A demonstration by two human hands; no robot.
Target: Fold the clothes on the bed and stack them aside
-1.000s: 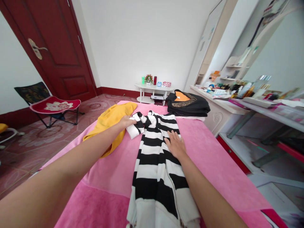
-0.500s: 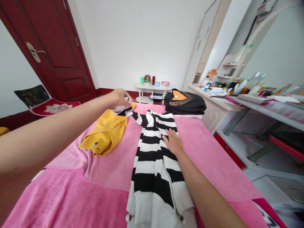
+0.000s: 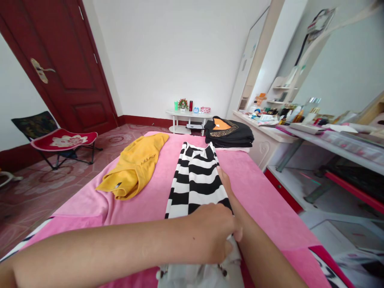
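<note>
Closed around a fold of the black-and-white striped garment [image 3: 196,180], my left hand [image 3: 211,236] sits at the near end of the cloth, fingers curled under and knuckles up, with my left forearm crossing the whole lower part of the view. Beneath that hand the white hem shows, with 2 small dark toggles hanging at the edge.

My right hand [image 3: 225,182] lies along the right edge of the same garment, partly hidden behind my left hand; I see only its fingers, stretched out flat and pressing on the stripes, not gripping anything.

The striped garment lies lengthwise down the middle of the pink blanket [image 3: 264,200], folded into a long narrow strip with its collar end pointing away from me. To its left, apart from it, a yellow garment [image 3: 136,164] lies crumpled on the same blanket. At the far right corner a black folded garment [image 3: 228,134] with an orange patch rests just beyond the striped collar.

Past the bed stands a small white table [image 3: 189,118] with a few little items on it, a dark red door [image 3: 60,68] on the left, a folding chair [image 3: 57,140] with a red seat near it, and a cluttered dresser top [image 3: 270,124] on the right.
</note>
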